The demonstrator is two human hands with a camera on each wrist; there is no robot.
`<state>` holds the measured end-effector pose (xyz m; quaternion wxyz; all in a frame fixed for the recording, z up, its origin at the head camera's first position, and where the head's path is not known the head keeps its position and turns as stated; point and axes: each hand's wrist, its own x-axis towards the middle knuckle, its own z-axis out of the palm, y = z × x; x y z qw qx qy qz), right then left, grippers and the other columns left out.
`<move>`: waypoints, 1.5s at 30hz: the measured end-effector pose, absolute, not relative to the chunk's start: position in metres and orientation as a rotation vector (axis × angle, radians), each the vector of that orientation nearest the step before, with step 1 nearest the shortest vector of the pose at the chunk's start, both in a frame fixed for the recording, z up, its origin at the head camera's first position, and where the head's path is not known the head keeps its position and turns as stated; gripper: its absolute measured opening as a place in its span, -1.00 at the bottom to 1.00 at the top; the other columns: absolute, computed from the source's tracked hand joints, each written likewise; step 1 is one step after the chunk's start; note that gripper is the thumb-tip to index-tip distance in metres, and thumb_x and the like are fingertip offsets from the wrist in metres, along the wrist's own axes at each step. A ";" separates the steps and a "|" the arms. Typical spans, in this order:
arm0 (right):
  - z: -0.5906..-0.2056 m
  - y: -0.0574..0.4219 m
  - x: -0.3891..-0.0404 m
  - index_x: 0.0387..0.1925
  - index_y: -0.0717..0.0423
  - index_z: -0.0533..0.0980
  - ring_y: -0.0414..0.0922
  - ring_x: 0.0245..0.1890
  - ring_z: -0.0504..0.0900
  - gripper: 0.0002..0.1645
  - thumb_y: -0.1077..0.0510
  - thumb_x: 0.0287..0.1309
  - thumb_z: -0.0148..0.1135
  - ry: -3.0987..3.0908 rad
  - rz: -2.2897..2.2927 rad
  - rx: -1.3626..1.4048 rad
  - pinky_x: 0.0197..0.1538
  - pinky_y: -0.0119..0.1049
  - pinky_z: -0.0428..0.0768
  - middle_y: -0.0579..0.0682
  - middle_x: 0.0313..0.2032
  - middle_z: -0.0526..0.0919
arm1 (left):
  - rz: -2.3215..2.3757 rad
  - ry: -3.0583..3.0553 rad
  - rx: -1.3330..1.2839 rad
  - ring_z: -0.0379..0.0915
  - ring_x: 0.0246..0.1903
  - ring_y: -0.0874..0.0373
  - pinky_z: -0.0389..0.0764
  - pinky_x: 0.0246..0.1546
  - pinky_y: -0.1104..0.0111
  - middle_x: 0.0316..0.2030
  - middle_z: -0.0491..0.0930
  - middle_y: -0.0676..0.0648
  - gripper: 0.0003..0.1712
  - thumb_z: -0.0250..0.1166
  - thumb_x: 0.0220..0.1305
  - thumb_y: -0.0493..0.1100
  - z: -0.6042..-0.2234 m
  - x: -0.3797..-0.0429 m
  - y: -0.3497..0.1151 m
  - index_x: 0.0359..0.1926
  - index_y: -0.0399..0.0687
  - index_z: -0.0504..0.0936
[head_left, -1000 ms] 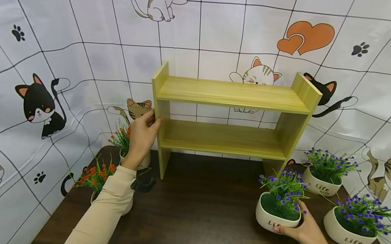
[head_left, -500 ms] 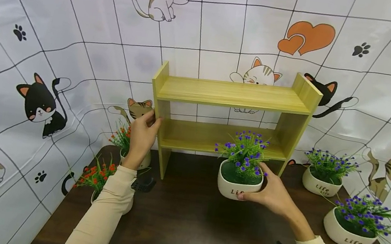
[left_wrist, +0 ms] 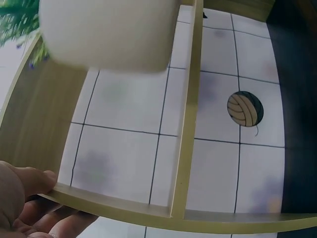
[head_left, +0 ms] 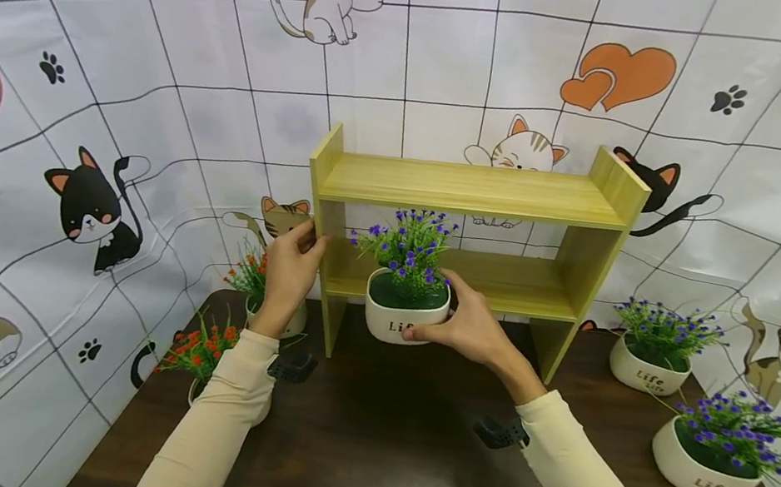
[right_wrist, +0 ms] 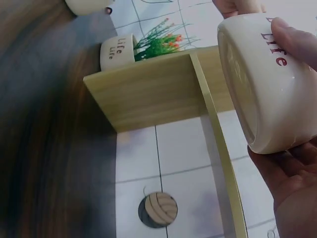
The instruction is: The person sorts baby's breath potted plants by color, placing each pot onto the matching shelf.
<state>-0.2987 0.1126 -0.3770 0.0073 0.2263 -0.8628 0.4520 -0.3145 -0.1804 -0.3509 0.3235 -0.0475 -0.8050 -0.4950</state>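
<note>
My right hand (head_left: 475, 328) holds a potted plant (head_left: 403, 319) with purple flowers in a white oval "Life" pot. Thumb and fingers clasp the pot's right end. The pot is in the air, before the left half of the lower board of a two-tier wooden shelf (head_left: 474, 189). Its underside shows in the right wrist view, where the white pot (right_wrist: 272, 84) is apart from the board. With my left hand (head_left: 289, 275) I pinch the shelf's left side panel; the left wrist view has the thumb (left_wrist: 37, 179) on the inner side and the fingers beyond the edge.
Two purple-flowered pots, one rear (head_left: 649, 362) and one nearer (head_left: 705, 467), stand on the dark table (head_left: 386, 478) at the right. Two orange-flowered pots, one rear (head_left: 252, 278) and one nearer (head_left: 202, 350), are partly behind my left arm. A cat-patterned wall covering (head_left: 450, 50) backs everything.
My right hand has lifted the potted plant from the table's right side and carried it left and up to the shelf's front. The left hand stays on the side panel.
</note>
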 end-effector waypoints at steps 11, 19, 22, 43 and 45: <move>-0.372 0.075 -0.324 0.60 0.15 0.23 0.02 0.04 0.75 0.34 -0.14 -0.13 0.74 -2.631 1.499 0.798 0.17 0.05 0.70 0.11 0.09 0.75 | -1.318 -2.133 -0.115 0.78 0.06 -0.21 0.77 0.07 -0.01 0.07 0.76 -0.38 -0.63 0.32 0.52 -0.27 -0.352 -0.314 -0.182 0.26 -0.30 0.70; -0.371 0.055 -0.343 0.61 0.10 0.24 0.00 0.02 0.74 0.33 -0.12 -0.11 0.75 -2.629 1.495 0.817 0.08 -0.04 0.72 0.10 0.14 0.71 | -1.306 -2.133 -0.126 0.74 0.12 -0.24 0.74 0.13 -0.04 0.10 0.74 -0.40 -0.62 0.34 0.51 -0.27 -0.351 -0.312 -0.181 0.25 -0.33 0.69; -0.373 0.049 -0.352 0.60 0.08 0.26 -0.02 -0.01 0.75 0.30 -0.10 -0.11 0.75 -2.615 1.507 0.835 0.06 -0.09 0.71 0.09 0.11 0.73 | -1.291 -2.140 -0.114 0.74 0.12 -0.24 0.74 0.13 -0.06 0.10 0.74 -0.40 -0.61 0.32 0.52 -0.28 -0.351 -0.312 -0.182 0.27 -0.34 0.68; -0.380 0.028 -0.376 0.55 0.21 0.08 0.11 0.10 0.72 0.25 0.10 0.01 0.69 -2.583 1.722 0.821 0.17 -0.03 0.70 0.26 0.28 0.52 | -1.355 -2.120 -0.107 0.73 0.14 -0.23 0.72 0.16 -0.02 0.13 0.71 -0.41 -0.56 0.30 0.52 -0.29 -0.350 -0.312 -0.181 0.33 -0.34 0.63; -0.381 0.028 -0.376 0.56 0.22 0.08 0.12 0.11 0.72 0.25 0.10 0.02 0.69 -2.580 1.717 0.832 0.19 -0.02 0.70 0.26 0.29 0.51 | -1.356 -2.119 -0.104 0.73 0.14 -0.23 0.73 0.15 -0.01 0.13 0.71 -0.41 -0.56 0.29 0.52 -0.29 -0.350 -0.311 -0.180 0.33 -0.34 0.63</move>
